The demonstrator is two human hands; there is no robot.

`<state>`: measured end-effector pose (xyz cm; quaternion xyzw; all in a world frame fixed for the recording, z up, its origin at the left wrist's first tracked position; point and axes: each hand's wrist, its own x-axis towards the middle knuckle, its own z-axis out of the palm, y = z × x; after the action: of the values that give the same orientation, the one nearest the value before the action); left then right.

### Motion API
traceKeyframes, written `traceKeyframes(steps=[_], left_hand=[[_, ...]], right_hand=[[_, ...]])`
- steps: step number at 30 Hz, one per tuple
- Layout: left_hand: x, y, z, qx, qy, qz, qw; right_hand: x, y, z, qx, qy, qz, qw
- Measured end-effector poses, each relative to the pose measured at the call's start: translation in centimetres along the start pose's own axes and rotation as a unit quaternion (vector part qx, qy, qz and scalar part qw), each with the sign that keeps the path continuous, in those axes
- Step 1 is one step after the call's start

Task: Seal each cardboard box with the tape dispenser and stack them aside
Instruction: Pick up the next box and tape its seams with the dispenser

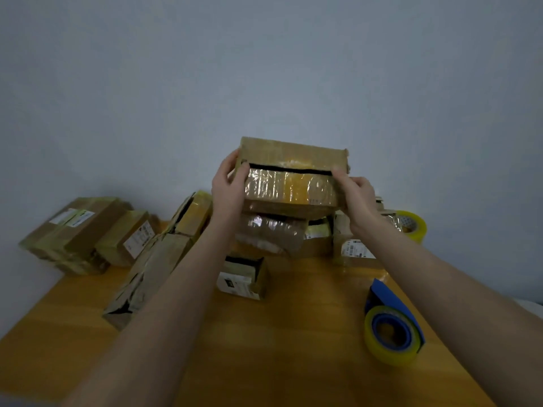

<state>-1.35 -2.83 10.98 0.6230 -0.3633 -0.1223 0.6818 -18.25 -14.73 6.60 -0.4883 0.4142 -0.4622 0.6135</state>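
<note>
At the far left corner of the table [293,333] sits a low stack of taped cardboard boxes [76,230] with white labels on top, and just beside it a smaller labelled box [129,239]. Next comes a long, battered box [152,268] lying at a slant from the left edge toward the far edge, with a yellow-taped box [194,214] tilted against its far end. The left hand [227,189] grips the left end of the raised cardboard box [291,177], thumb on the near face and fingers wrapped round the side. This box is held up in the air over the pile at the table's far edge, and its near face is covered in shiny, wrinkled tape with a dark open slit running along it between the flaps. Below it, toward the middle of the table, stands a small box [244,277] with its top open and a white label on its front, and behind that a heap of crumpled taped boxes [270,233]. The right hand [357,198] clamps the box's right end, so the two hands are well apart, one at each end. Beyond the right wrist stands a box with a barcode label [355,249], and at the far right corner a spare roll of yellowish tape [411,226]. The tape dispenser [390,327] — blue, loaded with a yellowish roll — lies untouched near the right edge.
</note>
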Motion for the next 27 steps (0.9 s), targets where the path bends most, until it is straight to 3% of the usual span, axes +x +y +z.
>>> traceKeyframes(steps=[3, 7, 11, 15, 20, 24, 27], left_hand=[[0.2, 0.7, 0.1, -0.001, -0.021, 0.065, 0.998], [-0.6, 0.2, -0.1, -0.009, -0.021, -0.035, 0.999], [-3.4, -1.5, 0.7, -0.016, -0.02, -0.099, 0.995], [-6.5, -2.7, 2.0, -0.006, -0.015, -0.107, 0.994], [-7.8, -5.1, 2.8, 0.024, -0.073, -0.109, 0.991], [-5.5, -6.0, 2.0, 0.044, -0.063, -0.164, 0.983], [-2.5, -4.9, 0.2, 0.024, -0.017, -0.138, 0.99]], right_hand=[[0.1, -0.4, 0.0, 0.027, 0.028, -0.025, 0.999], [-0.5, -0.3, -0.6, -0.022, -0.013, 0.02, 0.999], [-1.1, 0.4, -2.2, -0.066, 0.02, 0.007, 0.998], [-1.4, 1.1, -4.2, -0.105, 0.074, 0.002, 0.992], [-2.1, 2.8, -6.0, -0.144, 0.093, 0.02, 0.985], [-2.5, 3.3, -4.8, -0.141, 0.021, 0.022, 0.99], [-2.7, 2.4, -2.4, -0.079, -0.077, -0.019, 0.994]])
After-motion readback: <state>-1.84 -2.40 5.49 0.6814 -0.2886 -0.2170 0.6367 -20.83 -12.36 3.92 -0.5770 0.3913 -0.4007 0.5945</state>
